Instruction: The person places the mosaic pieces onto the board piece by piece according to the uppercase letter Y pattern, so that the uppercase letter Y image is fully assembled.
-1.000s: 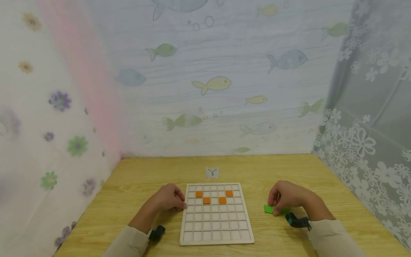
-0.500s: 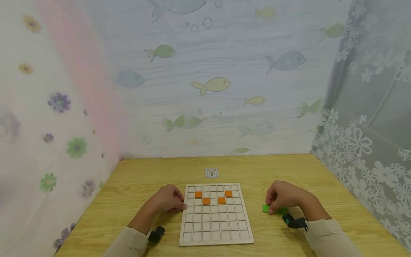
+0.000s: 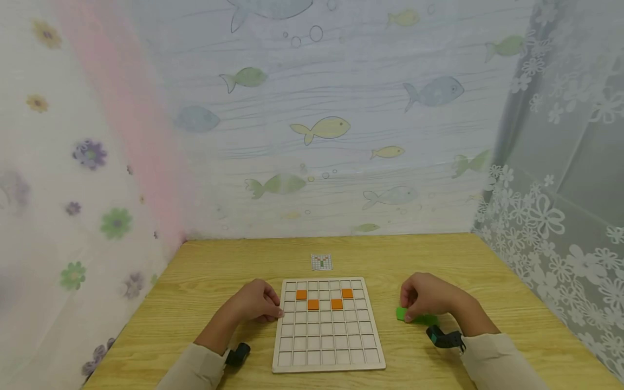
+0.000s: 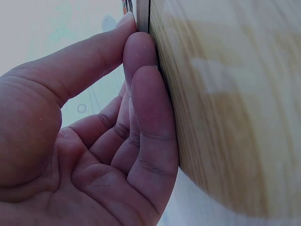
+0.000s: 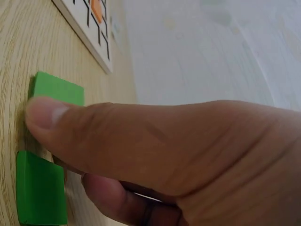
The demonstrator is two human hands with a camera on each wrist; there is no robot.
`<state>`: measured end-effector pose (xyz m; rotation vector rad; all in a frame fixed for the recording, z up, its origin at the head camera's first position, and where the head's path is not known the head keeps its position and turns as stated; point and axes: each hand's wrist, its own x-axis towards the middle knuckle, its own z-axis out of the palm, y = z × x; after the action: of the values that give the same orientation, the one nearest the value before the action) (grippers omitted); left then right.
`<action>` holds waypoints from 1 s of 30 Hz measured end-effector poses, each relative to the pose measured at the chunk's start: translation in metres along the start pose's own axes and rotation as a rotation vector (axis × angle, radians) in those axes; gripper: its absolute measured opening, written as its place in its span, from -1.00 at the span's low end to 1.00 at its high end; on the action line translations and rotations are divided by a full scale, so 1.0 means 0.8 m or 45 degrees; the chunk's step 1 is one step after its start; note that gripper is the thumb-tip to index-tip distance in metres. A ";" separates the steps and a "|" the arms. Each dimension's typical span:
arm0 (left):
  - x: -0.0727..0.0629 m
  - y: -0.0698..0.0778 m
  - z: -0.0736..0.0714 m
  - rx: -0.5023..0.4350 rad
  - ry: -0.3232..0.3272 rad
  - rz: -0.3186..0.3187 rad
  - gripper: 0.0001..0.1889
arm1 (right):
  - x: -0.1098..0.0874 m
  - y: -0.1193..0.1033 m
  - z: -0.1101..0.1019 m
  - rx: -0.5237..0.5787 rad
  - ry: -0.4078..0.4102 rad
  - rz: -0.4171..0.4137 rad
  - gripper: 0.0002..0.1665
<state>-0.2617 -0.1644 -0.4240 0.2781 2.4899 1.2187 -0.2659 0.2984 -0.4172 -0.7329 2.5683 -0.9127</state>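
A pale grid board [image 3: 320, 329] lies flat on the table with several orange tiles [image 3: 313, 304] in its upper cells. My left hand [image 3: 257, 300] holds the board's left edge, the thumb on the rim and the fingertips against its side. To the right of the board, my right hand [image 3: 428, 295] pinches a green tile [image 5: 59, 88] between thumb and fingers, low over the table. Part of this tile is hidden by the thumb. Another green tile [image 5: 40, 190] lies just behind it, partly under the hand in the head view.
A small card [image 3: 322, 262] printed with a coloured grid pattern lies beyond the board. The wooden table [image 3: 234, 254] meets a fish-patterned curtain [image 3: 322, 179] at the back. Flowered sheets hang at both sides. Wrist cameras sit under both wrists.
My right hand has shifted slightly left, toward the board, along with the green tile at its fingertips. The left hand, the board and the orange tiles stay in place.
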 end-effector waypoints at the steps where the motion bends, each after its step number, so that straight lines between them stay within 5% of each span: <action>1: 0.000 0.000 0.000 -0.003 -0.002 0.002 -0.72 | 0.001 -0.001 0.000 -0.005 0.012 0.001 -0.77; 30: -0.003 0.003 0.001 0.035 0.035 0.009 -0.73 | 0.040 -0.045 0.044 -0.132 0.362 -0.281 -0.88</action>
<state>-0.2586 -0.1630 -0.4220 0.2794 2.5326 1.1995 -0.2632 0.2387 -0.4237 -0.9968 2.8420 -1.0208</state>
